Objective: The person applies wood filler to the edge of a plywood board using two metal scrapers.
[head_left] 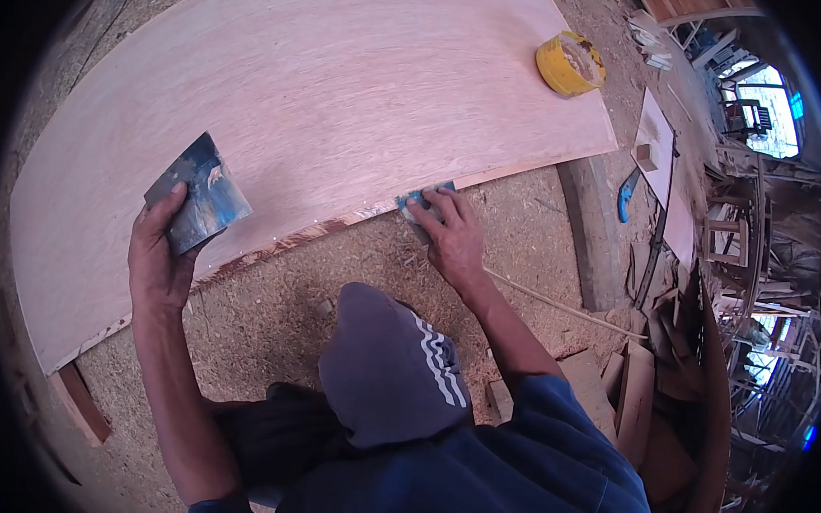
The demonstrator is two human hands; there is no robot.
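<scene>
A large pale wooden panel [344,91] lies across the view, its near edge showing rough reddish-brown patches. My left hand [165,248] holds a flat square metal plate [200,195], smeared blue and grey, above the panel's left part, thumb on its face. At the near edge, right of the middle, my right hand [452,231] grips a small blue-grey scraper [414,199] that touches the edge. On the panel's far right corner stands a yellow tub [562,66] with pale brown matter inside.
Sawdust covers the ground [273,315]. Timber beams [592,236] support the panel at the right. Farther right are a blue-handled saw [626,197], a white board [654,143] with a small block, and stacked wood scraps [636,400]. A capped head [389,364] shows below.
</scene>
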